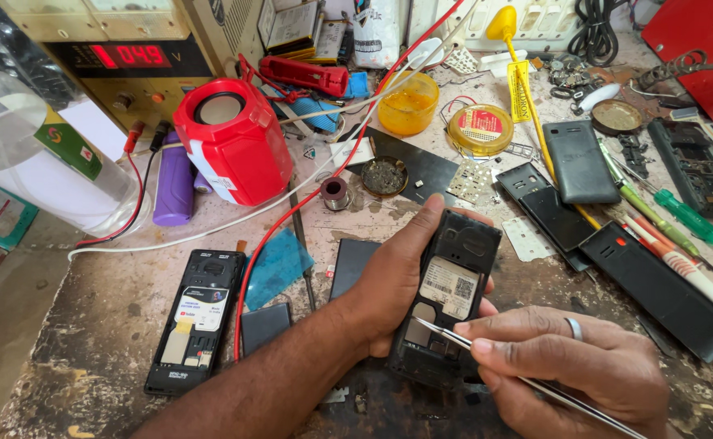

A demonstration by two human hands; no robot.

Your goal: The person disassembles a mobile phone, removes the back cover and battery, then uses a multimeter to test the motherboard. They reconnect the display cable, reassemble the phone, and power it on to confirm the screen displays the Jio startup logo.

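My left hand [389,280] grips a black phone body [447,284] with its back cover off, a white label showing in the battery bay. In my right hand [572,366], which wears a ring, are metal tweezers [519,380]; their tips rest in the phone's lower slot area. Both hands hover over the worn workbench [104,317] at the centre front.
Another opened black phone [195,319] lies at the left beside a blue cloth [278,267]. A red speaker [234,150], purple cylinder [176,183], power supply with a red display [133,57], yellow tubs, screwdrivers [673,213] and several phone covers [657,289] crowd the bench.
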